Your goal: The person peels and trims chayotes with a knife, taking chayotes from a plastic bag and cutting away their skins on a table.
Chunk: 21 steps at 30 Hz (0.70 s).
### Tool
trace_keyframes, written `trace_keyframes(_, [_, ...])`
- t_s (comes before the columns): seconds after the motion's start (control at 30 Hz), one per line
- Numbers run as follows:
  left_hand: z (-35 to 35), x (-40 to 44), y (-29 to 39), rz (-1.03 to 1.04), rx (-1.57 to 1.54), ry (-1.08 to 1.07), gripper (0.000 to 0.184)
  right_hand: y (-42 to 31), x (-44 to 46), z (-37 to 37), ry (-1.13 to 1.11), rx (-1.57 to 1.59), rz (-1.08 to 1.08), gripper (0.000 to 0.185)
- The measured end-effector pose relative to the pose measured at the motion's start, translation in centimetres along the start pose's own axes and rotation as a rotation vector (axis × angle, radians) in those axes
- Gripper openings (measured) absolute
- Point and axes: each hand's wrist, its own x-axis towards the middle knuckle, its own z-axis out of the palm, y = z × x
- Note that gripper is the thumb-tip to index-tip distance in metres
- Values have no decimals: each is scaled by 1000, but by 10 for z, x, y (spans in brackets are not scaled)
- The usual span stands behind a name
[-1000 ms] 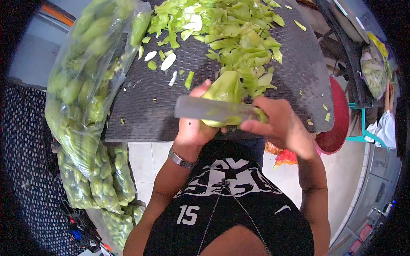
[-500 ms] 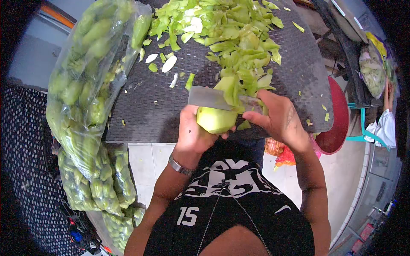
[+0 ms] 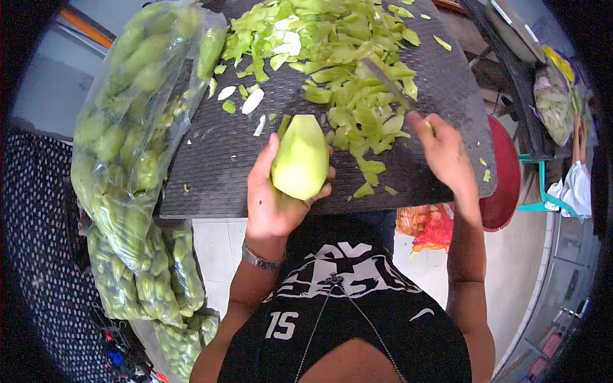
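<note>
My left hand (image 3: 273, 199) is wrapped round a peeled pale-green fruit (image 3: 300, 159), holding it tilted upright over the table's near edge. The fruit is smooth, faceted by cuts, and flat at its upper end. My right hand (image 3: 446, 152) grips a knife (image 3: 387, 82) by its handle, to the right of the fruit and apart from it. The knife's blade is blurred and points up and left over the heap of green peelings (image 3: 357, 76). Several loose strips lie between my two hands.
A dark woven-textured table (image 3: 217, 172) carries the peelings. On its left lies a clear plastic bag (image 3: 121, 127) of green fruits, with more filled bags (image 3: 140, 274) below. A red round tub (image 3: 501, 185) and red net bag (image 3: 434, 226) are at the right.
The knife has left the fruit and swung up and right with my right hand. My left hand has shifted slightly left, turning the fruit more upright. The peel on the blade has gone.
</note>
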Motion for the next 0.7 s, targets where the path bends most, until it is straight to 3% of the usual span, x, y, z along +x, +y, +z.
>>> trace_keyframes(0.17, [-21,1,8,187,180,-6,60,-24,-17,4,-119,24,-80,44])
trace_keyframes(0.27, [-28,-9,20,269,230,2,60,-12,-14,12,22,-37,-243,37])
trace_keyframes(0.47, [-41,-20,32,372,250,65,61,44,-11,2,334,-71,-31,25])
trace_keyframes(0.57, [-42,-18,29,351,297,50,62,47,-16,-11,286,-28,204,26])
trace_keyframes(0.7, [-42,-15,25,270,307,-18,64,71,-18,-5,399,-223,103,29])
